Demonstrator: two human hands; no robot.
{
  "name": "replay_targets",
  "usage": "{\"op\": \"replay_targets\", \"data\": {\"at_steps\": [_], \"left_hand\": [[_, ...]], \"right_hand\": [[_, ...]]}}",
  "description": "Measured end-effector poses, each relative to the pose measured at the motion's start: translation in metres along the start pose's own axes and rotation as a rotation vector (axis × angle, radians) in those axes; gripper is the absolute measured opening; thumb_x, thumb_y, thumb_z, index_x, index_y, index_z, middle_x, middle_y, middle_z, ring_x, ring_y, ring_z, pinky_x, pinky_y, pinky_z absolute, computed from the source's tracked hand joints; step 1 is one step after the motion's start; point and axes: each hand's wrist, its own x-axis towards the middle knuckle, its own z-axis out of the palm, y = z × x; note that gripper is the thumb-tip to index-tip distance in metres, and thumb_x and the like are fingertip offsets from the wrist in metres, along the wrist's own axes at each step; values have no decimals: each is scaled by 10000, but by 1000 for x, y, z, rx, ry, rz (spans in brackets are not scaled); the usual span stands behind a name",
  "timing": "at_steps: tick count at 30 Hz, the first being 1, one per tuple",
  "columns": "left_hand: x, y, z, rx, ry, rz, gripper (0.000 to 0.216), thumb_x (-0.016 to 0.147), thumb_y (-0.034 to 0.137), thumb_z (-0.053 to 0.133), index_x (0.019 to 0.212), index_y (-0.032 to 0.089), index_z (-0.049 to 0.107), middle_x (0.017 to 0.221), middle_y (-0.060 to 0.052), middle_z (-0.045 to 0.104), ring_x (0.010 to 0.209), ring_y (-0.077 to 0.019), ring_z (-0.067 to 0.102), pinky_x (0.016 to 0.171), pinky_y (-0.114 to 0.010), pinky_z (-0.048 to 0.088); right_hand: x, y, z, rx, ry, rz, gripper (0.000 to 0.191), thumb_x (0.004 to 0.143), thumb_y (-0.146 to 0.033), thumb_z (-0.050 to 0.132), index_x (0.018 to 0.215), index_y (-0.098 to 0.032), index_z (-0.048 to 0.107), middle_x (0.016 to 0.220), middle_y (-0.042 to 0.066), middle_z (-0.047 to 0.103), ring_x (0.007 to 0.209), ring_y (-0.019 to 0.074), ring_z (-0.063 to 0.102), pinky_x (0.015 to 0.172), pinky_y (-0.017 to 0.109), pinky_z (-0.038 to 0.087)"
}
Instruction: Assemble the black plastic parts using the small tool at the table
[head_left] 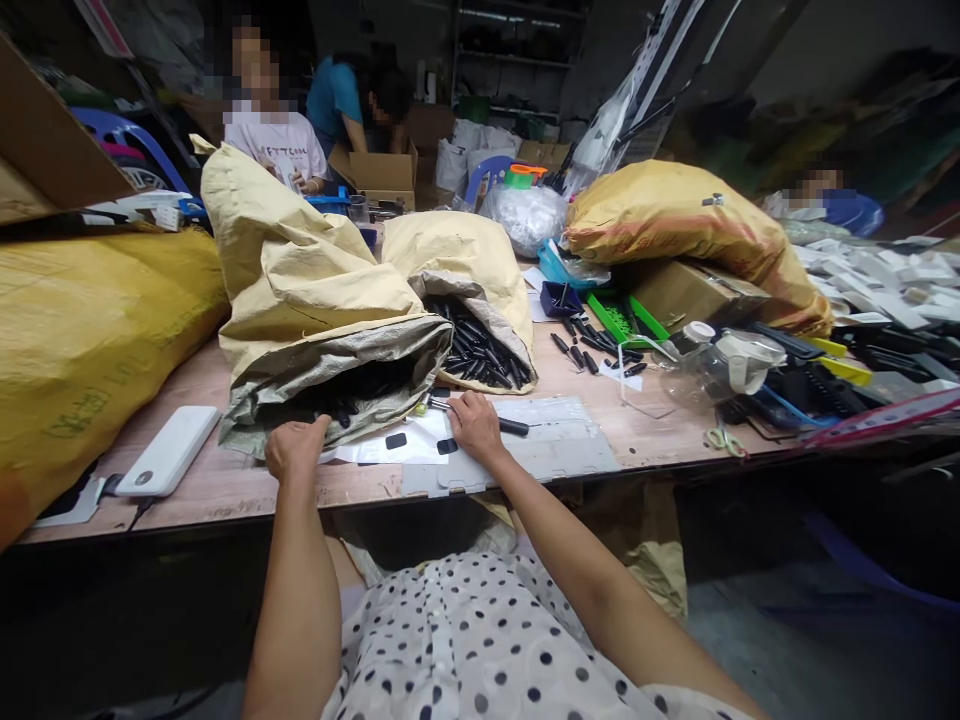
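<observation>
1. The cream woven sack with a grey lining (300,260) lies on the pale wood-grain worktop (352,488), its mouth facing the wearer. Its wall creases softly; it looks limp at the lip and probably heavy lower down if well filled. The folded rim seems the best place to take hold.
2. The left hand (294,447) is curled at that rim, thumb towards the opening. Whether its grip pinches the lining or something inside, I cannot tell.
3. The slim tool with a metal shaft and black handle (514,427) lies under the right hand (475,424), whose grip is closed around it. It is likely stiff and light, best held by the handle.
4. The black tapered pieces (487,350) in the second cream sack (457,245) look hard, smooth and perhaps slippery; single ones should lift by their middles.
5. The near sack's inside is mostly dark, so its load is unclear. The left fingertips are hidden, the small yellowish piece (422,406) by the shaft's tip is too small to identify, and the bulging yellow sack (97,350) is cut off at the picture's left edge.
</observation>
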Motion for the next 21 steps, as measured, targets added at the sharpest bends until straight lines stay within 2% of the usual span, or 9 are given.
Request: {"op": "replay_targets", "data": {"at_steps": [2,4,5,9,12,16,21], "left_hand": [[-9,-3,-3,-93,92,27,180,665,396,713,636,229,654,668,-76,704,798,-332,705,799,-450,567],[-25,-5,-1,-206,113,165,169,672,386,710,660,228,651,625,-28,677,708,-265,680,756,-391,564],[-34,-5,3,-251,75,267,167,681,387,706,690,226,663,628,-12,675,678,-235,665,734,-361,559],[-69,-3,30,-284,-209,723,113,733,333,695,763,224,693,708,2,697,653,-170,622,696,-291,530],[-80,-2,52,-202,-283,925,28,751,253,704,758,231,687,742,-9,696,721,-187,622,736,-307,518],[-77,-4,67,-123,-253,971,58,761,230,734,815,239,717,805,-21,697,820,-220,628,796,-338,503],[-71,-8,71,-102,-291,960,94,779,248,754,873,248,752,825,-18,687,832,-218,619,813,-337,490]], "right_hand": [[0,0,0,3,2,3,242,991,-244,526,1137,-215,717,999,98,615,963,243,499,813,326,398],[0,0,1,7,6,3,242,988,-242,528,1137,-220,717,1001,98,614,963,245,499,816,329,400],[0,0,1,9,9,3,243,986,-242,529,1138,-223,718,999,97,612,962,246,498,816,331,401],[0,1,2,11,14,3,243,983,-244,528,1131,-230,720,1002,97,609,956,247,499,813,337,402],[0,1,2,14,9,-1,248,987,-246,519,1134,-229,719,999,95,609,953,245,500,813,333,403],[0,2,2,15,3,6,259,986,-242,524,1155,-224,718,999,94,612,948,240,505,818,329,407],[2,4,0,26,-5,4,270,970,-219,545,1174,-240,721,987,91,631,944,240,529,800,326,422]]}}
